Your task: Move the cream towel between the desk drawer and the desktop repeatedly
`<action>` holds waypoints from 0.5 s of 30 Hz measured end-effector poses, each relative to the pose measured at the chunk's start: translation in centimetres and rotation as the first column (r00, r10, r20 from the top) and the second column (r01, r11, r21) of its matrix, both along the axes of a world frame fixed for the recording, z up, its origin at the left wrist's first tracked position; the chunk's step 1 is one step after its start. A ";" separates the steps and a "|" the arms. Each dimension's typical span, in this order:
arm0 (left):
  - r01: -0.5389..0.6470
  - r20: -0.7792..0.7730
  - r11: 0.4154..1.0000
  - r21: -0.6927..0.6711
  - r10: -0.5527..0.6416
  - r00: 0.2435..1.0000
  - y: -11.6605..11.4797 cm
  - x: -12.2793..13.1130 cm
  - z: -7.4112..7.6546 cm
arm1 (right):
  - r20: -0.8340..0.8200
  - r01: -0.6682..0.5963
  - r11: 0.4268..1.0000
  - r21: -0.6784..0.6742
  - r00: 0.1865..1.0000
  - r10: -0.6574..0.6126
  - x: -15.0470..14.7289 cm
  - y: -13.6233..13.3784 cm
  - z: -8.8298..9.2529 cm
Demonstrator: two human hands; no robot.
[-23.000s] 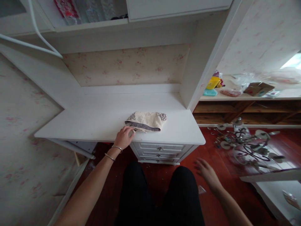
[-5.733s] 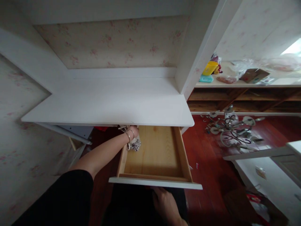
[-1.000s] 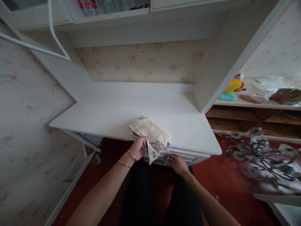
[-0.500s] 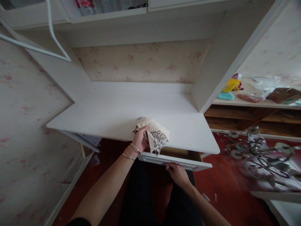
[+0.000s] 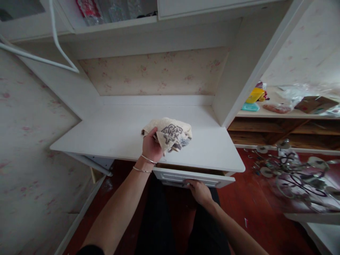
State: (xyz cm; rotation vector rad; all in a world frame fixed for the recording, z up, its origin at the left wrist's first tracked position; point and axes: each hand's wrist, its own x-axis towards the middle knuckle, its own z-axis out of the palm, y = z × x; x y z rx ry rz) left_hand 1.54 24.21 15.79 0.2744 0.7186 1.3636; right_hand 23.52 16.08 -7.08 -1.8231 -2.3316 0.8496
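Note:
A cream towel (image 5: 174,132) with a dark grey pattern is bunched in my left hand (image 5: 152,147), fingers closed round its near left side. The towel is over the white desktop (image 5: 111,131); whether it touches the surface I cannot tell. Below the desk's front edge a white drawer (image 5: 220,181) stands partly pulled out, a narrow strip of its inside showing. My right hand (image 5: 198,190) is closed on the handle at the middle of the drawer front, its fingertips partly hidden there. Two bracelets circle my left wrist.
Overhead, a shelf (image 5: 117,21) holds clear bottles, and a white bent tube (image 5: 57,42) hangs at the upper left. To the right, a low wooden shelf (image 5: 268,125) bears bags and a box (image 5: 316,104). A tangled light fixture (image 5: 292,173) lies on the red floor.
My left hand has lifted the towel up and away from the drawer, farther over the desktop. With my right hand on its handle, the drawer has gone in somewhat.

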 end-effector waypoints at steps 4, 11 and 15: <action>0.022 -0.019 0.999 -0.035 -0.023 1.000 -1.7 -0.7 -0.6 | 0.016 0.030 0.999 0.010 0.999 -0.031 -0.5 2.9 -0.1; 0.023 0.034 0.989 0.147 -0.029 0.999 -0.6 -2.0 -4.1 | -0.038 -0.025 0.999 -0.040 0.999 0.024 -0.3 3.7 -0.6; 0.124 -0.106 0.986 -0.109 -0.136 0.985 -0.2 -2.2 -7.9 | -0.107 -0.016 0.998 -0.058 0.994 0.010 0.7 2.5 -0.1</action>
